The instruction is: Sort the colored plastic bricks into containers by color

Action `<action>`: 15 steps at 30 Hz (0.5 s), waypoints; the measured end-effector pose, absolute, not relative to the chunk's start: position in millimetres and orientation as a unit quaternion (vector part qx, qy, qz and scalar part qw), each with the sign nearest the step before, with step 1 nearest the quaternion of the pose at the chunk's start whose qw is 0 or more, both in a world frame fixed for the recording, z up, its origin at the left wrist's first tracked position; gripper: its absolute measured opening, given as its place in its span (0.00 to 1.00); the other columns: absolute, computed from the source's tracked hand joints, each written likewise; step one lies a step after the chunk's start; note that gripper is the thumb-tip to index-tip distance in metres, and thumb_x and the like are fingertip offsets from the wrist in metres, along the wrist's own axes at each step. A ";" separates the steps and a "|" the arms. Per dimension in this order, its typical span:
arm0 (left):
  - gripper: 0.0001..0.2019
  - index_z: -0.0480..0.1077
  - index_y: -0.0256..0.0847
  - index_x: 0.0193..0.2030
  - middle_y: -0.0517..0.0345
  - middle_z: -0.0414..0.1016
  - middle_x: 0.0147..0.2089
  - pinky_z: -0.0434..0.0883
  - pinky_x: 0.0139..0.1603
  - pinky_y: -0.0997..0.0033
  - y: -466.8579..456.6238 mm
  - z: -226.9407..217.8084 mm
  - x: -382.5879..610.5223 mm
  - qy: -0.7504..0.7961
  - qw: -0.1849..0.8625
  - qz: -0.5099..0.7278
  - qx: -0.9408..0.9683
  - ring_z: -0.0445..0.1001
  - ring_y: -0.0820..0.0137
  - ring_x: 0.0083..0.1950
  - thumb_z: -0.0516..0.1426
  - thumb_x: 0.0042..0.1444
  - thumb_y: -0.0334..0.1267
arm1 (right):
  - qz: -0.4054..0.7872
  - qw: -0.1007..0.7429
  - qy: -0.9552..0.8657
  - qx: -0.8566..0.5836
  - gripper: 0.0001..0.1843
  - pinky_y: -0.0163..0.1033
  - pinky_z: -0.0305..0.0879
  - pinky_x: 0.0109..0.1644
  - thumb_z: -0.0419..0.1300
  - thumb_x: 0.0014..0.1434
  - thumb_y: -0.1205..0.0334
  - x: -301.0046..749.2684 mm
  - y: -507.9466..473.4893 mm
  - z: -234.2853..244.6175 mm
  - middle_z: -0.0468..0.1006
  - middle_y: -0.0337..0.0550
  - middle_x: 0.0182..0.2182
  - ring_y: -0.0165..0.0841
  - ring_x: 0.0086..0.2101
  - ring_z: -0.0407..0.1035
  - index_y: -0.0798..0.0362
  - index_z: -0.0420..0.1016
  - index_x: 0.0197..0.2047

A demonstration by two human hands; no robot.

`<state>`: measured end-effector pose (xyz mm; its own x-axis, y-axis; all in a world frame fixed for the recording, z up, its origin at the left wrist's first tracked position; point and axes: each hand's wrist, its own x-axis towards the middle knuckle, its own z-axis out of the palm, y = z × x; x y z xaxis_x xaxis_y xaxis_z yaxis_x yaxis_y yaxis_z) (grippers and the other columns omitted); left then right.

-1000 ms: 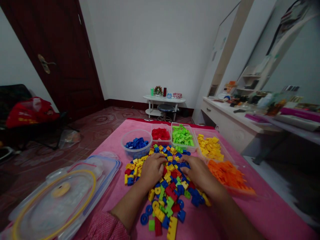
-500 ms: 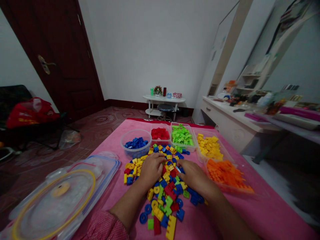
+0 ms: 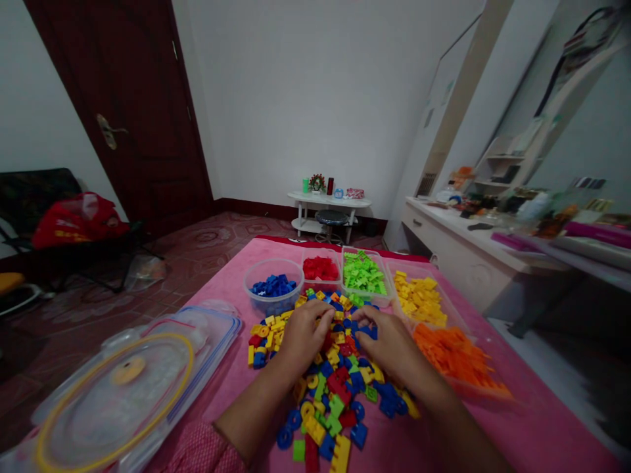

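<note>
A heap of mixed plastic bricks, red, blue, yellow and green, lies on the pink cloth. My left hand rests on the heap's upper left, fingers curled down into the bricks. My right hand lies on the upper right of the heap, fingers bent and pinching among blue and red pieces. What either hand holds is hidden. Behind the heap stand a round tub of blue bricks, a tub of red bricks, a tub of green bricks, a tub of yellow bricks and a tub of orange bricks.
A stack of clear lids with blue, red and yellow rims lies at the left of the cloth. A white dresser with clutter stands at the right, a small white table and stool at the far wall, and a dark door at the left.
Both hands have crept a little farther up the heap towards the tubs, fingers working among the bricks. The view has shifted slightly.
</note>
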<state>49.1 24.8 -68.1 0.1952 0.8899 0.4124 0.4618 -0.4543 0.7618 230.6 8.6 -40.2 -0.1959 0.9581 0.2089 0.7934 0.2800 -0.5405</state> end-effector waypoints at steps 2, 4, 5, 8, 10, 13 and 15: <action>0.18 0.74 0.38 0.39 0.52 0.74 0.39 0.69 0.44 0.66 19.0 -56.4 55.1 0.468 0.379 0.460 0.652 0.72 0.66 0.41 0.48 0.60 0.48 | 0.181 0.290 -0.760 -0.553 0.14 0.36 0.64 0.42 0.54 0.50 0.68 222.8 3.2 -34.6 0.79 0.42 0.36 0.35 0.37 0.72 0.52 0.74 0.40; 0.24 0.71 0.38 0.45 0.51 0.73 0.41 0.72 0.37 0.67 13.9 -50.1 60.9 0.439 0.566 0.440 0.541 0.72 0.68 0.38 0.47 0.58 0.55 | 0.201 0.304 -0.771 -0.522 0.13 0.37 0.64 0.44 0.54 0.51 0.69 214.9 -2.7 -29.5 0.78 0.42 0.37 0.35 0.39 0.72 0.52 0.74 0.39; 0.27 0.69 0.38 0.47 0.50 0.73 0.41 0.72 0.35 0.68 11.9 -49.2 63.5 0.406 0.655 0.413 0.486 0.73 0.69 0.36 0.46 0.57 0.58 | 0.208 0.304 -0.779 -0.507 0.13 0.37 0.63 0.45 0.54 0.51 0.69 211.3 -5.6 -27.3 0.78 0.42 0.38 0.35 0.40 0.71 0.52 0.74 0.39; 0.31 0.69 0.39 0.48 0.51 0.72 0.40 0.74 0.31 0.67 7.9 -53.2 69.1 0.298 0.819 0.331 0.362 0.72 0.73 0.30 0.45 0.54 0.64 | 0.208 0.295 -0.796 -0.487 0.11 0.38 0.62 0.47 0.56 0.50 0.70 202.5 -13.7 -22.7 0.77 0.43 0.38 0.35 0.41 0.69 0.52 0.74 0.38; 0.30 0.68 0.39 0.47 0.52 0.71 0.39 0.74 0.30 0.66 6.6 -57.3 71.3 0.254 0.865 0.310 0.301 0.74 0.72 0.30 0.47 0.53 0.63 | 0.200 0.287 -0.795 -0.496 0.09 0.39 0.62 0.45 0.58 0.50 0.69 198.5 -18.1 -21.1 0.76 0.43 0.38 0.35 0.40 0.69 0.52 0.73 0.37; 0.26 0.68 0.37 0.43 0.53 0.72 0.34 0.73 0.28 0.71 5.7 -60.1 73.2 0.228 0.896 0.308 0.224 0.74 0.71 0.29 0.49 0.54 0.60 | 0.198 0.273 -0.798 -0.500 0.09 0.40 0.62 0.44 0.60 0.49 0.68 194.5 -23.1 -19.2 0.74 0.43 0.38 0.36 0.40 0.68 0.52 0.72 0.37; 0.24 0.67 0.35 0.41 0.55 0.71 0.29 0.69 0.23 0.76 6.0 -59.8 73.7 0.223 0.898 0.321 0.200 0.72 0.73 0.24 0.51 0.55 0.58 | 0.198 0.274 -0.807 -0.485 0.12 0.40 0.62 0.47 0.60 0.49 0.69 193.0 -25.0 -17.5 0.74 0.43 0.40 0.36 0.42 0.67 0.51 0.72 0.39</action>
